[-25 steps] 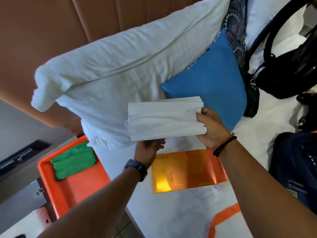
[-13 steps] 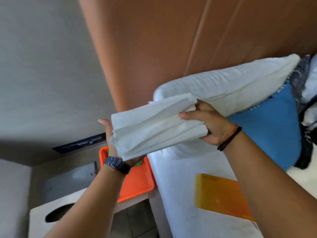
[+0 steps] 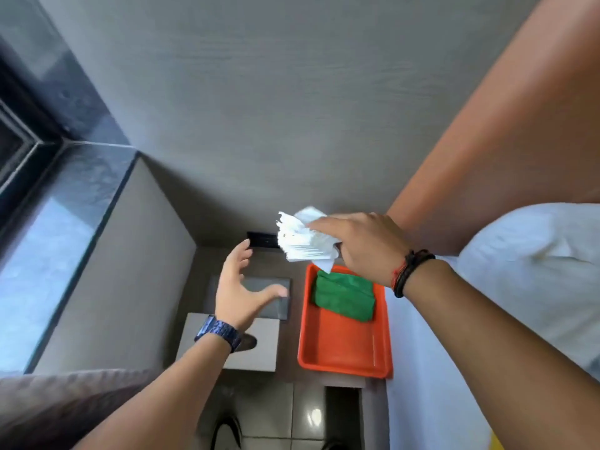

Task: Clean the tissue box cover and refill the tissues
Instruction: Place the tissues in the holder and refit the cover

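Swinging away from the bed toward the bedside table [image 3: 292, 371], the view now takes in the whole refill spot, where half a second ago only a corner of it showed. Furthest left on the table, at its front left corner, sits the grey tissue box cover [image 3: 263, 349], its dark oval slot partly hidden under the left wrist; whether it lies upright or turned over I cannot tell. Above it the left hand [image 3: 242, 289] has let go of the tissues it was helping to carry: it hangs empty, fingers spread wide, over a dark flat panel [image 3: 279, 303] just behind the cover. Next comes the stack of tissues [image 3: 300, 238], now gripped by the right hand [image 3: 363, 245] alone, pinched at one end so the loose sheets fan out and one corner droops toward the tray. Below that hand the orange tray [image 3: 344, 352] occupies the table's right side, with the folded green cloth [image 3: 344, 297] at its back end, lying apart from the cover. At the far right the white pillow [image 3: 535, 271] rests on the bed. The shift means the tissues have arrived over the table and the freed hand is probably going for the cover, to steady or open it. With a one-handed grip, the fanned stack could spill or crumple before it is seated.
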`<state>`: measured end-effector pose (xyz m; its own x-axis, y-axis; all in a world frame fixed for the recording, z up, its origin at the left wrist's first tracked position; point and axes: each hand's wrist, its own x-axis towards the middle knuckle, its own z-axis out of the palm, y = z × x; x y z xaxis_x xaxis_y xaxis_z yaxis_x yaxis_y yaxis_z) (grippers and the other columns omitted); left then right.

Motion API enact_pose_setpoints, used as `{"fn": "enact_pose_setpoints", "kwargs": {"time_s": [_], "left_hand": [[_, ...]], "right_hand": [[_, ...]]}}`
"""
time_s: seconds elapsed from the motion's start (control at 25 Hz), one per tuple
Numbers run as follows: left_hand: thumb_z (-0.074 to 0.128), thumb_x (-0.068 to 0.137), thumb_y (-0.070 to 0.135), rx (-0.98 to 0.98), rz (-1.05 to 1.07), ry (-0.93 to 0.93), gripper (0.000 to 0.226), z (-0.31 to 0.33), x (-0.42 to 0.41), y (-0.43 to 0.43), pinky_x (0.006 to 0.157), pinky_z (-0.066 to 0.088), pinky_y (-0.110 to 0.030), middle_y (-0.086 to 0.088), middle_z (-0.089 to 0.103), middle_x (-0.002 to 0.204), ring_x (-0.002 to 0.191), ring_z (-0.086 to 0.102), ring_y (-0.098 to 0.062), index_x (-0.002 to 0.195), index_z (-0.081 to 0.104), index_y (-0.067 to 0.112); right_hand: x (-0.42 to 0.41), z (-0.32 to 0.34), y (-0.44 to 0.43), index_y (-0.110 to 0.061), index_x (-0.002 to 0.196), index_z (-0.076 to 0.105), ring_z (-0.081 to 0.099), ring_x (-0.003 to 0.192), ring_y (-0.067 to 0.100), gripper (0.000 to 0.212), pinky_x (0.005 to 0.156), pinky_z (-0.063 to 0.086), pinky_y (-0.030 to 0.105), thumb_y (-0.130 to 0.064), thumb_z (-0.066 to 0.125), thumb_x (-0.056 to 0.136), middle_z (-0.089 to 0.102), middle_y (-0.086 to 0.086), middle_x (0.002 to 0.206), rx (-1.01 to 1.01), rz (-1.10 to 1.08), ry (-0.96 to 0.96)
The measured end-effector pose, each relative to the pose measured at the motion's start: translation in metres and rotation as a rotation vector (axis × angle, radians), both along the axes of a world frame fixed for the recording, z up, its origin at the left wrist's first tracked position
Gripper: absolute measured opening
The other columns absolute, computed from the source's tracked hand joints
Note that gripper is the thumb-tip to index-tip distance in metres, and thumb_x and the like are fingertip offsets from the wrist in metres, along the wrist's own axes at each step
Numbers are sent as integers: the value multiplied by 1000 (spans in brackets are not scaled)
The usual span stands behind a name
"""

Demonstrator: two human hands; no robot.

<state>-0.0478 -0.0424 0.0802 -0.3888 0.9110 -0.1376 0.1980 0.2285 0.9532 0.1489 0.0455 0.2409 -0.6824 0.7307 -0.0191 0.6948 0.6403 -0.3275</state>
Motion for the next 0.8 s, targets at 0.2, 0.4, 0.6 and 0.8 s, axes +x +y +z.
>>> {"fn": "enact_pose_setpoints", "kwargs": {"time_s": [0.2,0.4,0.6,0.8], "left_hand": [[60,64,75,-332,154,-843,95,-18,-45,8,110,26,-43,4,50,131,123,45,-20,144,38,27],[67,27,88,-374,-53,-1464,115,-34,-75,18,111,23,-51,1,48,141,129,44,-33,123,57,26],[56,46,89,-309,-189,-1214,114,-65,-94,25,78,57,-41,-9,75,92,86,71,-28,108,63,-6],[85,63,16,-368,-55,-597,55,-124,-108,52,83,56,-42,-17,68,114,100,67,-30,113,65,4]], "right_hand": [[-27,-38,12,-14,92,67,66,87,11,41,77,54,32,18,50,73,73,4,93,-544,-83,332],[-37,-93,20,-15,109,67,70,87,16,56,77,59,33,27,45,79,74,1,97,-1002,-373,669],[-60,-173,24,1,116,60,64,89,31,41,87,53,46,20,55,79,66,18,106,-1097,-683,833],[-89,-263,31,-11,86,65,66,86,31,27,92,51,52,15,63,79,69,12,91,-1030,-886,821]]}}
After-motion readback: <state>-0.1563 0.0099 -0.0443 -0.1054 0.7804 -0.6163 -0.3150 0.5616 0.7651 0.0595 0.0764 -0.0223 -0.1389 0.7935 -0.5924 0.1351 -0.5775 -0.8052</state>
